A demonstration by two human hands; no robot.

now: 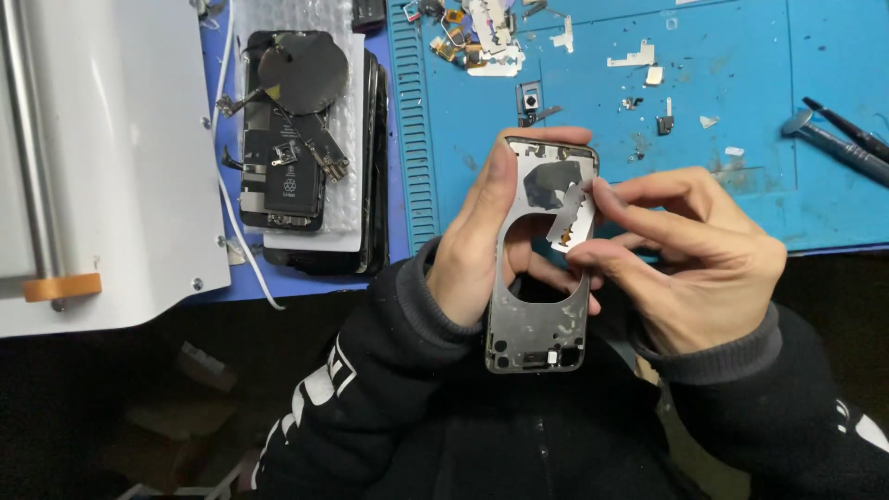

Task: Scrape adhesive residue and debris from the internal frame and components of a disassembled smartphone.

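At the far left a white machine housing (pixel 111 157) is lying on the bench, and next to it a stack of dismantled phone parts (pixel 296 148), with a dark round coil on top, is resting on bubble wrap. Moving toward the middle, the left hand (pixel 472 250) is gripping a stripped phone frame (pixel 537 333) along its left edge, the thumb lying up that edge and the fingers curling behind it, so the frame is being held in the air over the person's lap, just in front of the blue work mat (pixel 759 176). The frame is looking thin and hollow, with a big opening in the middle, so I judge it as light but easy to bend; the long side rails seem the safest place to hold. The right hand (pixel 694 259) is pinching a small white razor blade (pixel 572 218) between thumb and fingertips, touching the upper inner part of the frame. This blade is surely sharp and springy, so holding by its flat faces is better. Further right, on the mat, small metal pieces (pixel 634 57) are scattering, and two dark hand tools (pixel 838 139) are lying near the edge.
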